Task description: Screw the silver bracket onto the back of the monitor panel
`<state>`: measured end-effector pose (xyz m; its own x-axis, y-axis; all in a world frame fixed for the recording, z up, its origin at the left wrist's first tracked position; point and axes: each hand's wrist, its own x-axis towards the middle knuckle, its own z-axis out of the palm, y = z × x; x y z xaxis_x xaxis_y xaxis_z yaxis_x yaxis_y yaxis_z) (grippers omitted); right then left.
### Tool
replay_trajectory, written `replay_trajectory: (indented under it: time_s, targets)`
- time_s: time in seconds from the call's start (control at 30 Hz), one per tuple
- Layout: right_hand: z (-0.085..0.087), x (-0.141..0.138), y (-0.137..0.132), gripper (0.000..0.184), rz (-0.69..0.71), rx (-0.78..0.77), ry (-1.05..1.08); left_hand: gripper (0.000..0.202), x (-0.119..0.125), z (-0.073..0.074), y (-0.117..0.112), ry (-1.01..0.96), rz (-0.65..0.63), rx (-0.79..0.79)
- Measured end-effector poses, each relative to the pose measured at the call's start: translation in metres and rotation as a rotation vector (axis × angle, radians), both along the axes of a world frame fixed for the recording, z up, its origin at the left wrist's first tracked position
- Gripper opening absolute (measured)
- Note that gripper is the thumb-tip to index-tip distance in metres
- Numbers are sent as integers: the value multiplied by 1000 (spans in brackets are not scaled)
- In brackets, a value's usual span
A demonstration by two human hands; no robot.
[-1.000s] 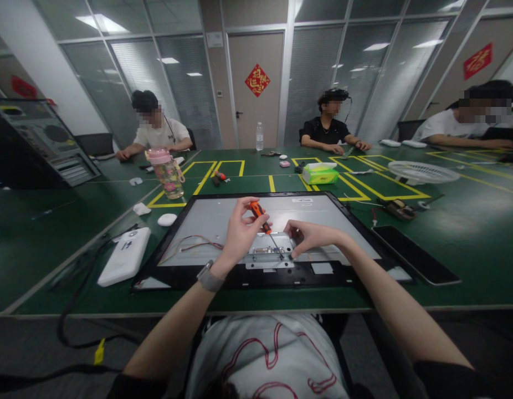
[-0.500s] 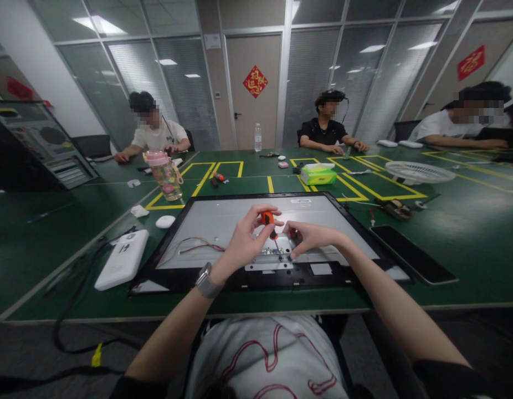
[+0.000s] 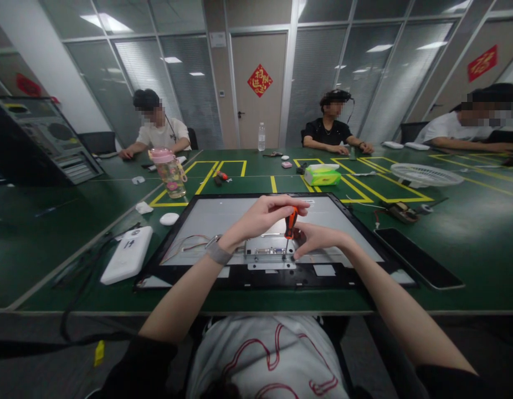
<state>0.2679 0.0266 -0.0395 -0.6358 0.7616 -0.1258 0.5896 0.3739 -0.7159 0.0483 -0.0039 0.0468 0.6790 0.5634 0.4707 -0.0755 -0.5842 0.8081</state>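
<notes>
My left hand (image 3: 267,215) is over the top of an orange and black screwdriver (image 3: 291,223), its fingers closed about the handle. The screwdriver stands nearly upright, its tip down at the metal bracket (image 3: 260,266) by the front of a large flat display panel (image 3: 235,209). My right hand (image 3: 317,237) is beside the shaft, with thumb and fingers curled close to the tip; anything between them is too small to make out. A circuit board with connectors (image 3: 268,251) lies behind the bracket. Thin coloured wires (image 3: 190,244) run across the panel's left side.
Left of the panel lie a white power bank (image 3: 127,255) and a round white case (image 3: 169,219), with a pink-lidded bottle (image 3: 169,174) behind. To the right are a black phone (image 3: 418,257) and a fan grille (image 3: 426,174). A green tissue pack (image 3: 322,175) sits beyond. Several people sit across.
My left hand has moved right and flattened over the handle's top. The screwdriver has gone from leaning to nearly upright. My right hand stays by the tip. The view has shifted slightly.
</notes>
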Motion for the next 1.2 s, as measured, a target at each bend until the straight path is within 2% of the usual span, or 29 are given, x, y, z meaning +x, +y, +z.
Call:
replay_trajectory:
  time_s: [0.07,0.17,0.23,0.3,0.4,0.5,0.6,0.83,1.03,1.2]
  targets:
    - [0,0,0,64,2,3,-1,23,3,-7,4,-51,13,-36]
    - [2,0,-1,63,4,5,-4,17,6,-23,10,-203,140,-15]
    - [4,0,-3,63,-3,-4,-11,18,6,-31,13,-241,167,-80]
    - [6,0,-4,64,-7,-12,-15,22,4,-35,14,-299,110,-205]
    - [7,-1,-5,65,2,-13,3,28,1,-37,14,-367,-62,-428]
    - [6,-1,-5,63,15,-10,7,30,0,-36,12,-377,-177,-524]
    - [5,-1,-3,63,11,-7,0,31,0,-37,11,-356,-178,-507]
    - [1,2,0,65,-3,-4,3,24,2,-43,16,-341,129,-233]
    - [5,0,-3,65,1,-9,9,32,2,-40,13,-412,33,-414]
    - [7,-1,-5,65,-6,-10,-8,24,2,-42,14,-387,109,-313]
